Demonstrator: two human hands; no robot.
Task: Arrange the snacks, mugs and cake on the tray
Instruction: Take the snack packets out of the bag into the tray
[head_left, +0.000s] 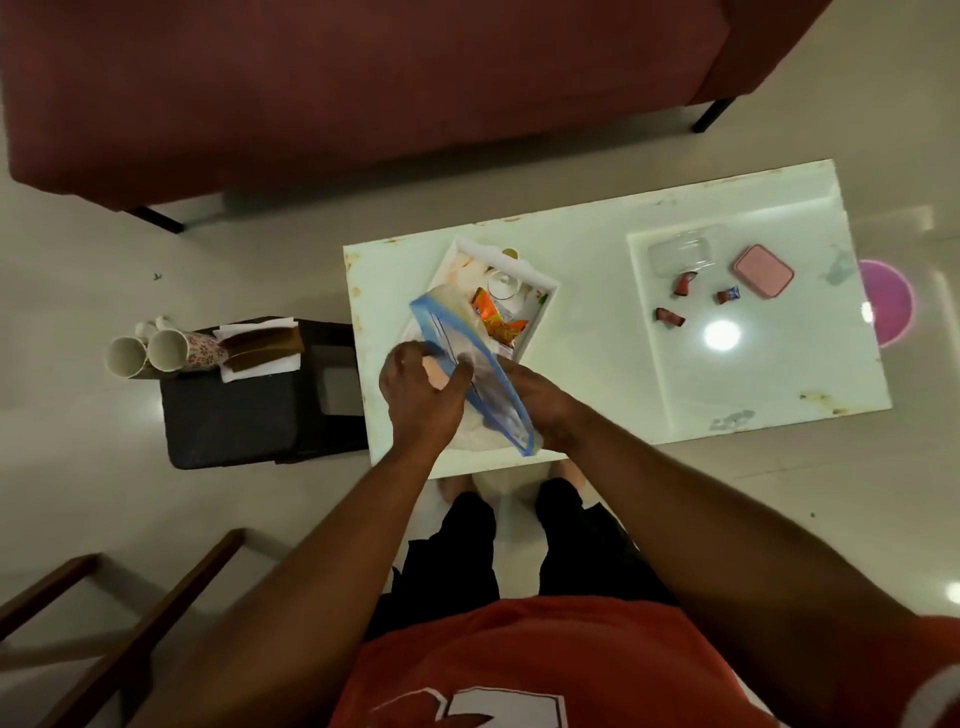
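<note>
Both hands hold one clear, blue-rimmed bag (480, 374) over the near left corner of the tabletop (597, 364). The left hand (421, 389) pinches its rim. The right hand (543, 408) grips the other side, fingers mostly hidden. One white tray (548, 291) sits just beyond, holding orange snack packets (493, 317), count unclear. Two mugs (167, 349) and cake slices (265, 343) rest on a dark stool (234, 415) beside the left edge. Three wrapped sweets (727, 296) lie toward the right end.

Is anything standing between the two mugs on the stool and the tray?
Yes. The cake slices lie beside the mugs on the tray's side, and the left hand and right hand hold a plastic bag over the near end of the tray.
</note>
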